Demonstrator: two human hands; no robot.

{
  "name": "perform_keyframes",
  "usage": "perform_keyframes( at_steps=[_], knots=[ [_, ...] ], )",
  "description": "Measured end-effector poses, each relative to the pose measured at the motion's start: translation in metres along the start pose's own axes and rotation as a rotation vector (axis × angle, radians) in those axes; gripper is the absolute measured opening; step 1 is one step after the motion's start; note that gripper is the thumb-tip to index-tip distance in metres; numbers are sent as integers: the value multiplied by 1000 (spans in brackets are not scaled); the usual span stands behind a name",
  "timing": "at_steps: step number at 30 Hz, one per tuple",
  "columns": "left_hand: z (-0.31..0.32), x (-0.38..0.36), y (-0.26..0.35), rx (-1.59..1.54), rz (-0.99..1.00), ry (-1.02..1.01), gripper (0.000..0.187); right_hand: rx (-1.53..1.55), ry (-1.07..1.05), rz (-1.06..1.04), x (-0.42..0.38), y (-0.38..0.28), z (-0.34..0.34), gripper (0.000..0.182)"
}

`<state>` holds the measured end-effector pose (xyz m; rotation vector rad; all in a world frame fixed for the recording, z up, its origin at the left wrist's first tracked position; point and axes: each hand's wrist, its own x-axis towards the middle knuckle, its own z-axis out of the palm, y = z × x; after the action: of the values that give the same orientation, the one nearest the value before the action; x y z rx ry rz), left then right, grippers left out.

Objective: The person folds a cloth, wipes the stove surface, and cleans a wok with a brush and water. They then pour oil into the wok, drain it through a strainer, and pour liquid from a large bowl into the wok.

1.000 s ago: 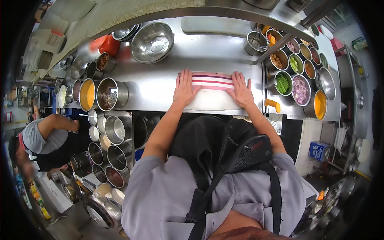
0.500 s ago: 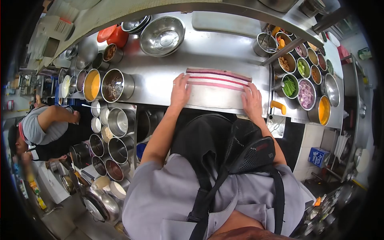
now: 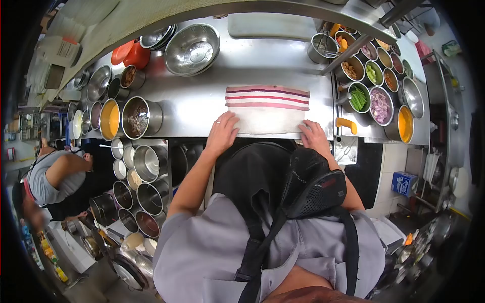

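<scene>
A white kitchen cloth (image 3: pixel 268 120) with red, pink and purple stripes along its far end lies spread on the steel counter in front of me. My left hand (image 3: pixel 221 134) rests at its left side, low down, with fingers stretched out and apart on the edge. At the near right corner is my right hand (image 3: pixel 314 135), its fingers extended and touching the cloth's border. Neither hand has lifted the cloth. The undersides of my fingers are hidden.
Steel colanders (image 3: pixel 192 49) and a white cutting board (image 3: pixel 271 26) sit at the back of the steel counter (image 3: pixel 187 101). Pots, including one of orange liquid (image 3: pixel 109 119), stand left. Containers of chopped onion (image 3: pixel 381 105) and greens (image 3: pixel 358 98) stand right. A co-worker (image 3: pixel 63 177) is at far left.
Both my hands have slid from the striped part toward the cloth's near edge. The cloth's far end now lies flatter, showing more of its end band. The view has shifted slightly.
</scene>
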<state>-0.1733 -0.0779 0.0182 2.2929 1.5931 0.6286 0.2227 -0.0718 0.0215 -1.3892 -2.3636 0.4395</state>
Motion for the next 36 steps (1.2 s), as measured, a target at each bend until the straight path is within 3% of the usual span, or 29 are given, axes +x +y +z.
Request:
perform_keyframes(
  at_steps=[2,5,15,17,19,24,26,29,36],
  knots=[
    [-9,-16,-9,-8,28,-77,31,-3,26,-6,-4,7,1,36],
    [-6,-14,-17,36,86,-22,23,4,48,-28,2,11,2,30],
    [-11,-6,-30,89,167,-43,19,174,70,-4,21,17,-9,14],
    [-6,8,-31,0,33,13,20,239,75,33,31,22,-16,13],
    [-6,32,-34,-7,-19,74,20,342,59,236,49,29,-23,13],
    [-16,104,-49,-19,-79,163,21,302,57,184,114,66,-28,19],
    [-7,121,-61,-7,-127,81,22,328,-21,233,134,75,-29,22],
    [11,129,-71,8,-212,14,23,288,-126,252,151,81,-30,23],
    [7,124,-61,-39,-248,41,24,299,-108,247,154,92,-17,24]
  ],
)
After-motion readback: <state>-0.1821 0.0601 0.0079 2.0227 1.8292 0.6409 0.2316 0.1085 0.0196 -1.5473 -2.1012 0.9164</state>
